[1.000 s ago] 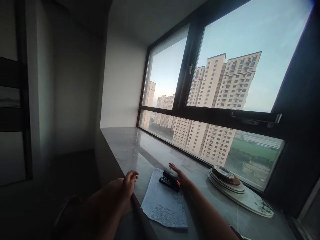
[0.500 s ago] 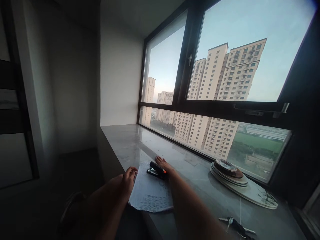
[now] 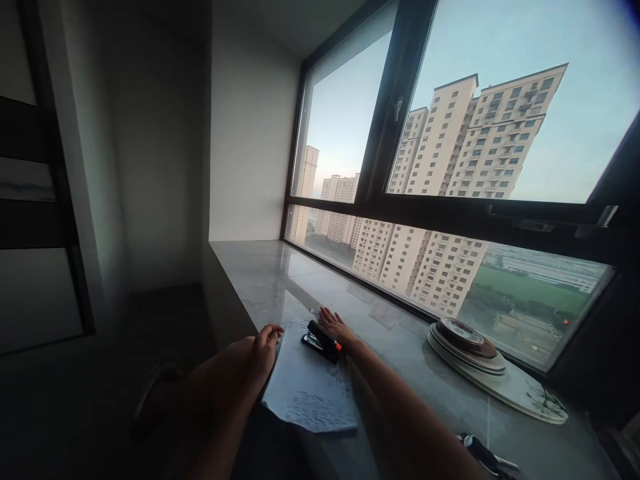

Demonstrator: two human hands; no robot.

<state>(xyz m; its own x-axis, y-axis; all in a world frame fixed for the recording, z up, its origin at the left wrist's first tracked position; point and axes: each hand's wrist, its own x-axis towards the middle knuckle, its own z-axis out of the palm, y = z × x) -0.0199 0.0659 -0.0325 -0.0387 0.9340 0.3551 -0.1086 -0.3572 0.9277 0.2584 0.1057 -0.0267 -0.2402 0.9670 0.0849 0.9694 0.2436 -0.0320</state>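
Note:
A handwritten sheet of paper (image 3: 309, 390) lies on the grey stone window ledge (image 3: 260, 280), hanging a little over its front edge. A black stapler with an orange tip (image 3: 323, 341) rests on the paper's far end. My right hand (image 3: 337, 327) lies flat on the ledge just behind the stapler, fingers stretched out, touching or nearly touching it. My left hand (image 3: 265, 347) hovers at the paper's left edge with fingers loosely curled, holding nothing that I can see.
A stack of round plates (image 3: 467, 343) sits on a large platter (image 3: 520, 397) at the right of the ledge. Keys (image 3: 483, 453) lie near the front right. A large window with a dark frame (image 3: 395, 133) runs behind the ledge.
The paper and stapler slid left along the ledge between the oldest frame and the middle one, my right hand with them. Since then only the view has shifted slightly.

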